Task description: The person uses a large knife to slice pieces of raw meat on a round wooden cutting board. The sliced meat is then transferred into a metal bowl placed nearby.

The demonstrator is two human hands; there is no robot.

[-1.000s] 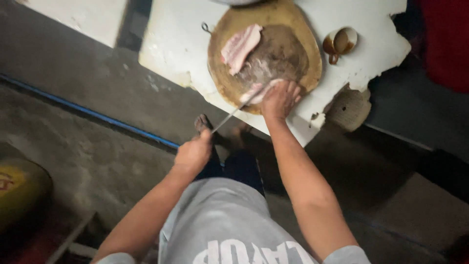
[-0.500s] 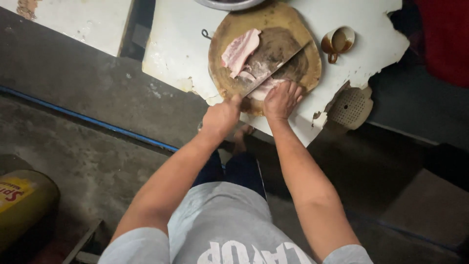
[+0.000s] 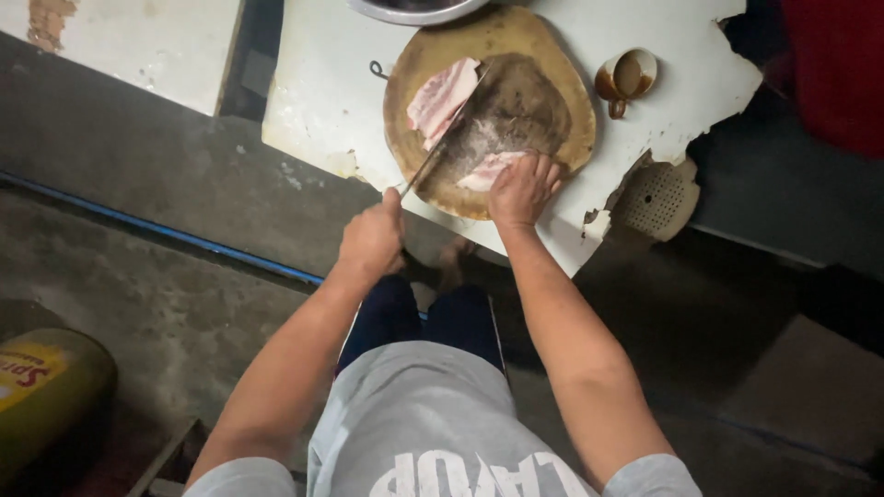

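The left hand (image 3: 373, 241) is gripping the handle of a knife (image 3: 448, 138), its blade lying slantwise across a round wooden chopping board (image 3: 516, 55). The right hand (image 3: 521, 189) is pressing, fingers bent, on a small piece of meat (image 3: 486, 171) at the near edge of the board. A larger slab of meat (image 3: 442, 99) is lying on the far left part of the board, beside the blade. The board is resting on a white table (image 3: 322, 101) with a chipped, broken edge. A small brown cup (image 3: 629, 77) with brownish contents is standing just right of the board. A metal bowl (image 3: 414, 9) is showing at the top edge; its contents cannot be told. A yellow container with a red-and-white label (image 3: 46, 396) is sitting on the floor at lower left.
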